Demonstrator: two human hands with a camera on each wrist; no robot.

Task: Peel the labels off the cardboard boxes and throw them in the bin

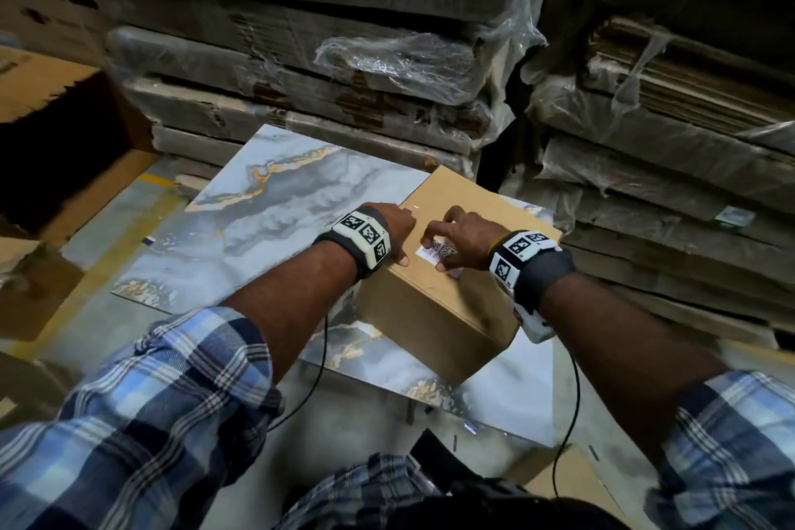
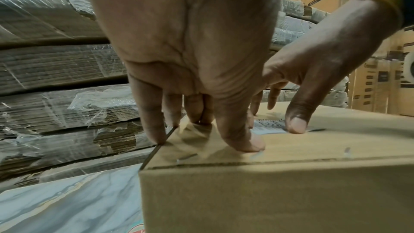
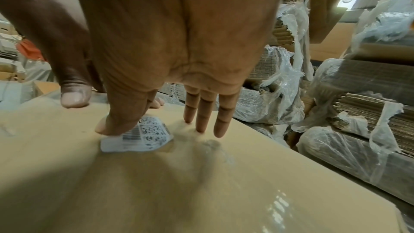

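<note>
A small white barcode label lies flat on a brown cardboard box, directly under the right hand, whose spread fingers press it; the left hand, fingers straight, braces the box just beside it.

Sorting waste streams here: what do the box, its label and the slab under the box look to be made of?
Box: plain brown cardboard, matte, with folded flap seams. Label: thin white printed paper, apparently adhesive-backed; one edge curls up under the right hand. Slab: glossy, grey marble-patterned with gold veins, probably a ceramic tile, though real stone can't be ruled out.
</note>
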